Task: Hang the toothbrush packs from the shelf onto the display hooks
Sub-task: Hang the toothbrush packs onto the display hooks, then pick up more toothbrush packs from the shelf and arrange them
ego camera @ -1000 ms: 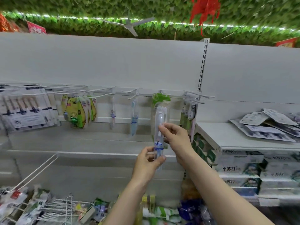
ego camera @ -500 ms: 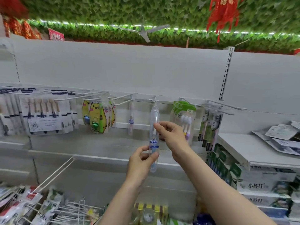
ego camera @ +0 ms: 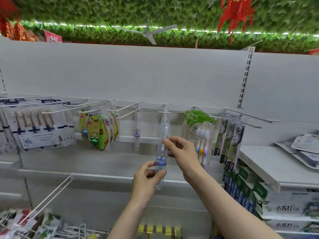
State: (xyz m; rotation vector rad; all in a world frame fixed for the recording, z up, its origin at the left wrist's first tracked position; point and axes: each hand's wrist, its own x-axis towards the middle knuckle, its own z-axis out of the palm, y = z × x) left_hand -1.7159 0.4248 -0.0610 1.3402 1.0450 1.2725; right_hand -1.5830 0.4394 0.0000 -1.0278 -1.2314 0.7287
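A clear tube toothbrush pack (ego camera: pixel 162 128) with a blue label hangs upright, its top at the tip of a white display hook (ego camera: pixel 164 112). My left hand (ego camera: pixel 146 178) pinches the tube's lower end between thumb and fingers. My right hand (ego camera: pixel 181 149) pinches the tube at mid height from the right. A similar clear pack (ego camera: pixel 136 133) hangs on the hook to the left. More flat packs (ego camera: pixel 305 149) lie on the white shelf (ego camera: pixel 269 163) at the right.
Yellow bear packs (ego camera: pixel 96 130) and white multi-brush cards (ego camera: pixel 34 128) hang to the left. A green three-brush pack (ego camera: pixel 201 135) and dark brushes (ego camera: pixel 231 140) hang to the right. Bare hooks (ego camera: pixel 250 118) jut out at the right. Toothpaste boxes (ego camera: pixel 284 209) stack below the shelf.
The tube pack has shifted left from in front of the green pack to the hook beside it, and its top now sits at that hook's tip. Both hands kept their hold.
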